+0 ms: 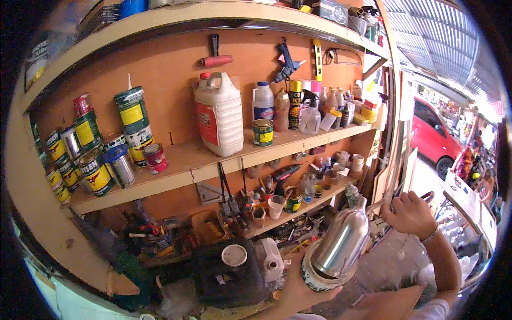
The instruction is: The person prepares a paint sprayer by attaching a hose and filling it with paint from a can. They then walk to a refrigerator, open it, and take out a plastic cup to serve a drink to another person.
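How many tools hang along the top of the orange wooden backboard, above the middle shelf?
4, left to right: red-sleeved paint roller, dark-blue gun-shaped tool, upright yellow level, dark-framed handsaw near the right end. None looks hidden.

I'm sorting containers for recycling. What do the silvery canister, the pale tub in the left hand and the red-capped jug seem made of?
Silvery canister: metal, likely steel or aluminium, polished; bright streaked reflections.
Pale tub: dull surface, perhaps plastic or coated metal; unclear.
Red-capped jug: probably plastic, soft sheen; moulded ribs and handle.
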A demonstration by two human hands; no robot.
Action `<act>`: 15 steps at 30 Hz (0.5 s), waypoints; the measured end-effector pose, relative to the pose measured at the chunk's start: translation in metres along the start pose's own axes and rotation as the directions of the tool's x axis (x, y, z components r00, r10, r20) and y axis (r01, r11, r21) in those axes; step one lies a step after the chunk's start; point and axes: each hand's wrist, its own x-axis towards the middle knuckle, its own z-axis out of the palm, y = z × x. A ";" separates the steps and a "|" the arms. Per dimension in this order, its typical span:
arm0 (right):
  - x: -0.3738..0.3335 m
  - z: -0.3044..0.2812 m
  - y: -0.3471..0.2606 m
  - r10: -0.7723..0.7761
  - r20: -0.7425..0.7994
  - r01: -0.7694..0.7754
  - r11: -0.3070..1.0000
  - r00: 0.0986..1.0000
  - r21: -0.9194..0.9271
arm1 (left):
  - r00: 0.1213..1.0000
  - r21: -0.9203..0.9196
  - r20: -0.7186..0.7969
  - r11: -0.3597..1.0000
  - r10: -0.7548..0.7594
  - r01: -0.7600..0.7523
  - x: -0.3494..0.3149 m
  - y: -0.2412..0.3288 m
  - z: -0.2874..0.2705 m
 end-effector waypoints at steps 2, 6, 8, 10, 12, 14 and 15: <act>-0.004 0.006 0.009 0.002 -0.032 -0.003 1.000 0.999 -0.019 | 1.000 0.064 -0.019 0.998 0.006 -0.005 0.004 0.001 0.007; -0.011 0.016 0.024 -0.006 -0.056 0.003 0.999 0.998 -0.039 | 1.000 0.084 -0.003 0.996 0.024 -0.024 0.010 0.000 0.020; -0.014 0.021 0.030 -0.004 -0.060 0.003 1.000 0.998 -0.014 | 0.999 0.031 -0.007 0.999 0.033 -0.032 0.012 -0.002 0.028; -0.018 0.026 0.033 0.002 -0.091 -0.005 1.000 0.996 -0.024 | 1.000 0.018 -0.010 1.000 0.026 -0.025 0.014 -0.003 0.034; -0.021 0.033 0.036 0.026 -0.068 -0.026 1.000 0.997 0.008 | 0.998 0.044 -0.003 0.997 0.058 -0.058 0.017 -0.004 0.038; -0.025 0.041 0.037 0.039 -0.068 -0.039 0.999 0.997 -0.001 | 0.998 0.029 -0.012 0.997 0.066 -0.065 0.019 -0.004 0.041; -0.027 0.045 0.038 0.053 -0.076 -0.053 0.999 0.996 -0.004 | 0.997 0.022 -0.018 0.997 0.071 -0.071 0.020 -0.004 0.042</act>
